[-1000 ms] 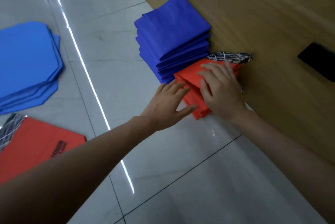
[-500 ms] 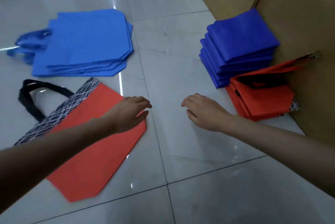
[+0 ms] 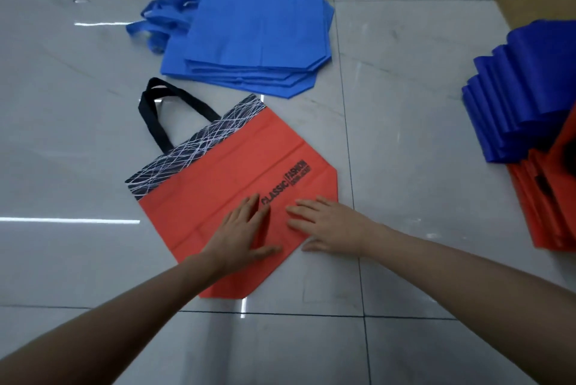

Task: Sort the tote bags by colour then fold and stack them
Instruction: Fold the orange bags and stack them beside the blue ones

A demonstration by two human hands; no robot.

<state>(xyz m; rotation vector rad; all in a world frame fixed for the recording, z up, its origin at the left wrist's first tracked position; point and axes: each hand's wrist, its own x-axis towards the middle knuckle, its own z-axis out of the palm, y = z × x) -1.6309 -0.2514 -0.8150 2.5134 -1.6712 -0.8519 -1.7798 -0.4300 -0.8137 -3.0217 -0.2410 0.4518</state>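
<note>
— Orange-red cloth is met at the centre of the head view: one tote bag [image 3: 218, 185] is laid flat and unfolded on the tiled floor [image 3: 405, 104], directly in front of the person.
— How are the hands placed?
— Both are spread flat on its near part. The left hand [image 3: 241, 235] is pressed down with straight fingers beside the printed lettering [image 3: 286, 182]. The right hand [image 3: 327, 225] is laid likewise at the bag's bottom edge. Nothing is gripped by either.
— How should the fold be done well?
— The cloth is best smoothed first, so that no wrinkle is trapped. The black handle [image 3: 156, 116] should probably be tucked in over the patterned band [image 3: 199, 148] before the sides are brought across. The existing creases can be followed, so that the packet matches the folded red stack [image 3: 548, 216] at the right edge.
— How is the bag described?
— A dark band of white scribbled lines is carried along the top, and faint crease lines are seen across the body. The small print under the lettering is too blurred to be read.
— What else is shown?
— A pile of unfolded blue bags [image 3: 258, 29] is spread beyond it, and a folded blue stack [image 3: 530, 98] is set just beside the red one.
</note>
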